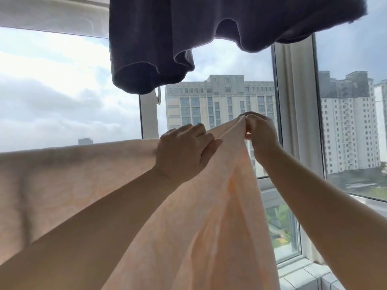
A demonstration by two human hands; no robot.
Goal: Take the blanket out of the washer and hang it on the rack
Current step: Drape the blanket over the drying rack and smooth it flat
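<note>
**Head view: blanket edge raised for hanging**

In the head view, a pale peach blanket [209, 216] is seen stretched across the lower half of the frame, its top edge running level from the left border to the centre, then rising to a peak at centre right. That peak is pinched by the right hand [261, 135], whose fingers are curled tight around a gathered corner of the cloth. The left hand [184, 151] is laid on the blanket just left of the peak, fingers bent down over the top edge; whether the cloth is truly gripped or only pressed cannot be told with certainty, though a hold over the edge is suggested. Both forearms are extended upward from the bottom of the frame.

A dark grey garment [167, 49] is hung at the top centre, above the hands and apart from the blanket. Behind it all, a window [62, 91] with a white frame and tall buildings beyond is shown.

The rack itself is not visible, nor is the washer. The hanging step is judged to be in hand, the blanket being out and lifted. For the next move, the held edge would need to be carried up and over a rail, then spread sideways so that the cloth is not bunched near the garment.
</note>
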